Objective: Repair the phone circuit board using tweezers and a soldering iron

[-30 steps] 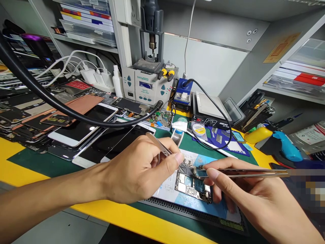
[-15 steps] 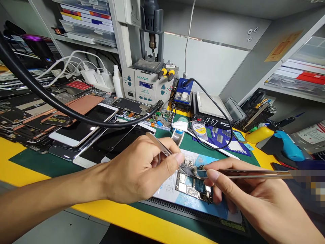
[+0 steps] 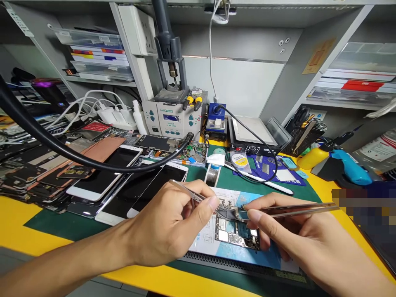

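Note:
My left hand [image 3: 171, 222] pinches short steel tweezers [image 3: 188, 192], and my right hand [image 3: 293, 235] pinches long steel tweezers [image 3: 293, 210]. Both tips meet at a dark shield or flex piece [image 3: 227, 213] at the upper end of a phone circuit board [image 3: 236, 233]. The board lies on a printed blue-and-white sheet [image 3: 230, 196]. My fingers and the tweezers hide part of the board's upper end. The exact contact point of the tips is hard to see.
A green mat [image 3: 58, 227] covers the yellow bench. Several phones and parts lie left, under a thick black hose [image 3: 93, 161]. A solder spool [image 3: 212, 175], a parts tray [image 3: 188, 153], a hot-air station [image 3: 170, 117] and a heated plate [image 3: 252, 134] stand behind.
The whole view has shifted and tilted as my head moved, showing more of the shelves above. My hands and both tweezers stay at the board's upper end.

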